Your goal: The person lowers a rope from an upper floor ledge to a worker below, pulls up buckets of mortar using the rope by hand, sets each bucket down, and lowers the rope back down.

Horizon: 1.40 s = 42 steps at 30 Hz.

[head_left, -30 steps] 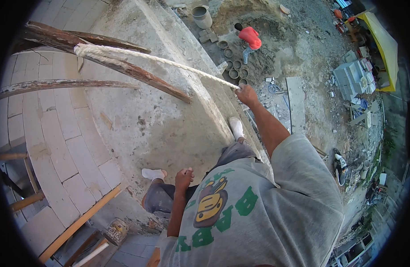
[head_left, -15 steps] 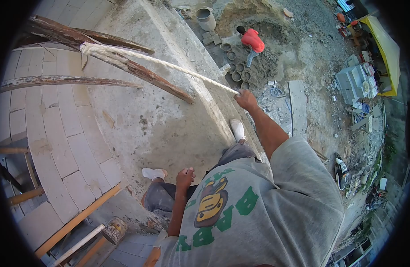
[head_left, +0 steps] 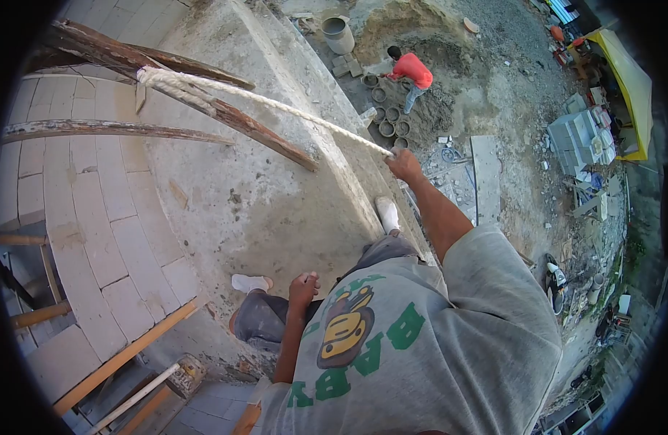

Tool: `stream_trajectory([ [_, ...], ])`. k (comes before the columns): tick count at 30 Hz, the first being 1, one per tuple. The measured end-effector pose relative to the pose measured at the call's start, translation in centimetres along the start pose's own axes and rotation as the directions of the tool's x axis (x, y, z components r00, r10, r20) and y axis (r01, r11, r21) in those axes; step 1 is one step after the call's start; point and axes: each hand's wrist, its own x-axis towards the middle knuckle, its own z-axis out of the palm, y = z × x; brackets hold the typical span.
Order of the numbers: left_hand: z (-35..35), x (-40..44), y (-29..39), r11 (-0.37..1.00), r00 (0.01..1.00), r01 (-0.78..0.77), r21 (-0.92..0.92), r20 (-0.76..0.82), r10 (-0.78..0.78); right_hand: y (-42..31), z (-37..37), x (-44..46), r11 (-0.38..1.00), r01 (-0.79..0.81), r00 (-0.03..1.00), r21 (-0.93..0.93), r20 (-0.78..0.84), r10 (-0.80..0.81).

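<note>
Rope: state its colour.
The rope is off-white, seen best in the head view, the only one.

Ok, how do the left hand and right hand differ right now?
The right hand grips the rope; the left hand is off it, loosely curled. The right hand is stretched well out, the left hand close in by the trousers. Both are bare.

Holds bare right arm [head_left: 444,216] outstretched forward and to the right, with bare right hand [head_left: 403,165] closed in a grip. Carries bare left forearm [head_left: 289,344] low before grey-shirted torso [head_left: 413,341], with bare left hand [head_left: 303,290] loosely curled.
</note>
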Motion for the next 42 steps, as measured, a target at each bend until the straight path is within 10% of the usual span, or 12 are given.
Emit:
stream_trajectory([
  [29, 0.1, 0.5, 0.6, 1.000, 0.999, 0.011, 0.017, 0.036, -0.011, 2.2, -3.3, 3.6, 0.972, 0.210, 0.949, -0.108, -0.219, -0.229],
  [42, -0.1, 1.1, 0.9, 1.000, 0.999, 0.010, -0.001, 0.036, -0.010, 1.0, -1.2, 0.6, 0.997, 0.064, 0.993, -0.049, -0.093, -0.068],
])
